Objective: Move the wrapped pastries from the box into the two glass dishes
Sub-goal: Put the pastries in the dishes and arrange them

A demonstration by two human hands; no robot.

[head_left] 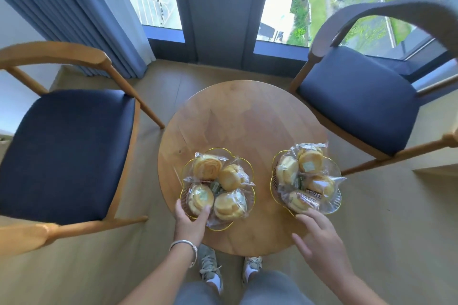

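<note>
I stand at a small round wooden worktop and look straight down at it. Two glass dishes with thin gold rims sit side by side on its near half, a strip of bare wood between them.

The left dish holds four wrapped pastries laid in a ring, each in its own clear wrapper, with a small green packet showing in the middle. My left hand is at the near left edge of this dish: the thumb lies against the outer rim and a finger reaches over the rim onto the wrapper of the nearest pastry. The hand is spread loosely, not clenched around anything. A silver bracelet circles that wrist.

The right dish is piled with more wrapped pastries, some leaning on each other, their wrappers sticking out past the rim. My right hand is open with the fingers apart, holding nothing; the fingertips are at the near rim of that dish, just under the nearest pastry. I cannot tell whether they touch the glass.

A chair with a dark blue seat stands to the left of the worktop and another to the right, both on a pale wooden floor. My shoes show below the worktop's near edge.
</note>
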